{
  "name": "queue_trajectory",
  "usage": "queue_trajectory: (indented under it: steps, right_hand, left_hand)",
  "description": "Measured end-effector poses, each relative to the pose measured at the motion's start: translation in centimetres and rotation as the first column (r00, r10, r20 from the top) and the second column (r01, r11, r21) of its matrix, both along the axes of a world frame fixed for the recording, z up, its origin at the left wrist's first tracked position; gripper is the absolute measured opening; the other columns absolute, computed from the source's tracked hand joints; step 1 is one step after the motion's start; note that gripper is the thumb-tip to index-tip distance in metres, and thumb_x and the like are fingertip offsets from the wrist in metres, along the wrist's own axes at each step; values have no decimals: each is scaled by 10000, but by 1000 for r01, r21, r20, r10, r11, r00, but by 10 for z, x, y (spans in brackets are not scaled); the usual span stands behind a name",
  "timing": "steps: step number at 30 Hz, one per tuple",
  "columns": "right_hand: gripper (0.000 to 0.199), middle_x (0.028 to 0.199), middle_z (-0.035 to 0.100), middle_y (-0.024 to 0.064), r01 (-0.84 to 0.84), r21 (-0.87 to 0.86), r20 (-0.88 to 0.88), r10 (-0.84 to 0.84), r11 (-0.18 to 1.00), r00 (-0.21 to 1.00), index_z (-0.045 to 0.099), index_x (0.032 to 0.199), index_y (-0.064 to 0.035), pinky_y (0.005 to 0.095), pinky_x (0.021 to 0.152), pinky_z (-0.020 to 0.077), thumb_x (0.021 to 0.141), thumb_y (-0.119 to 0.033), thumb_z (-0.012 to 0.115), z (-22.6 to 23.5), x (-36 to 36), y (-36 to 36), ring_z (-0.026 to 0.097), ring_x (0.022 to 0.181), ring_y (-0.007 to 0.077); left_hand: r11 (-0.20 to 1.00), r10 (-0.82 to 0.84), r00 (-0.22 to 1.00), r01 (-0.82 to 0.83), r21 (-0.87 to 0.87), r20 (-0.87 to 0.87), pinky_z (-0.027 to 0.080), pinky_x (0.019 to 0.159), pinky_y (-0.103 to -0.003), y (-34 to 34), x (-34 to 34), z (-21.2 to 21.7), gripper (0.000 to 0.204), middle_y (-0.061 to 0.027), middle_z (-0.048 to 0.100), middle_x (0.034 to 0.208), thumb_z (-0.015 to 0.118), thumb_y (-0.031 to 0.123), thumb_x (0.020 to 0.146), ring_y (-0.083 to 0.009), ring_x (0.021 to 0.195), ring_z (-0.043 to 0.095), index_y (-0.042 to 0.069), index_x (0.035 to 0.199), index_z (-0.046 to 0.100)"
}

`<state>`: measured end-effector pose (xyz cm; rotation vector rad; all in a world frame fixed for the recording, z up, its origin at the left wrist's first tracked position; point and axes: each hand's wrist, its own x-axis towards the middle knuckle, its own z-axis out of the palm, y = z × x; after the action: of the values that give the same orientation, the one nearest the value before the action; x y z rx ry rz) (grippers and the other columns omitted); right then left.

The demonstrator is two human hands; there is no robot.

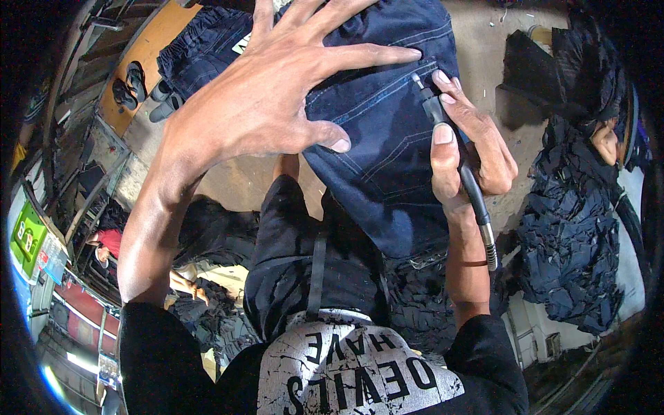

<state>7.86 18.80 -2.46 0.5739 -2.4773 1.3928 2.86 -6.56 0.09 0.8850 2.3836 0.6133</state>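
Dark blue denim trousers (398, 155) with pale stitching and a back pocket are spread across my lap and in front of me. My left hand (270, 104) lies over them with its fingers spread wide, the index finger stretched toward a stitched seam. My right hand (477, 142) grips a black pen-shaped tool (434, 107) between thumb and fingers. Its narrow metal tip sits at the seam close to my left index fingertip; whether it touches the cloth I cannot tell. A black tail with a ribbed metal end (490, 245) runs from the tool down beside my right forearm.
Another denim garment (200, 59) with a gathered waist lies at the upper left, near dark sandals (135, 79). Heaps of dark cloth (570, 228) are on the right. A co-worker in red (109, 241) is at the left, and another person's arm (606, 143) shows at far right.
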Motion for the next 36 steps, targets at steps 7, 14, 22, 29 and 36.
queue_trajectory:
  steps: [7, 14, 22, 29, 36]
  right_hand:
    - [222, 997, 781, 259, 35, 27, -37, -34, 999, 999, 737, 1029, 114, 495, 970, 615, 877, -41, 692, 0, 3, 2, 785, 1029, 377]
    - [231, 1119, 761, 168, 657, -189, 244, -613, 730, 751, 742, 1158, 35, 346, 961, 556, 1033, -107, 609, 21, 58, 22, 728, 1021, 241]
    - [493, 1233, 753, 118, 752, 80, 284, -738, 654, 612, 682, 1290, -59, 352, 1016, 528, 861, -210, 870, 70, 216, 56, 705, 1103, 237]
    - [239, 923, 748, 118, 860, -227, 154, -855, 456, 495, 745, 1082, -49, 347, 745, 566, 850, -13, 697, 2, 243, 91, 710, 796, 193]
    - [284, 1079, 736, 133, 983, 131, -266, -950, 132, 163, 737, 1172, -56, 397, 867, 561, 910, -153, 683, -24, 454, 206, 704, 978, 296]
  left_hand:
    - [1000, 4, 997, -5, 6, 79, -83, 1182, -835, -5, -3, 10, 937, -129, -82, 1783, 806, 590, 836, -459, 1615, -137, 388, 1644, 375]
    - [883, 366, 909, -272, 383, -199, 182, 1283, -618, -15, 15, 0, 926, -289, 208, 1714, 850, 507, 821, -440, 1597, 175, 285, 1614, 428]
    - [846, 492, 861, -508, 162, 131, 558, 961, -457, -3, -34, 29, 877, -292, 701, 1255, 876, 499, 812, -378, 1112, 705, -111, 1373, 589]
    - [869, 419, 905, -376, 322, -74, 537, 833, -379, 23, -4, 30, 496, -133, 786, 1016, 796, 402, 932, -192, 871, 688, -55, 1124, 770]
    - [843, 177, 984, -151, 516, -3, 528, 920, -439, 143, 240, 33, 325, -174, 729, 1092, 734, 301, 989, -326, 1011, 688, 16, 1146, 739]
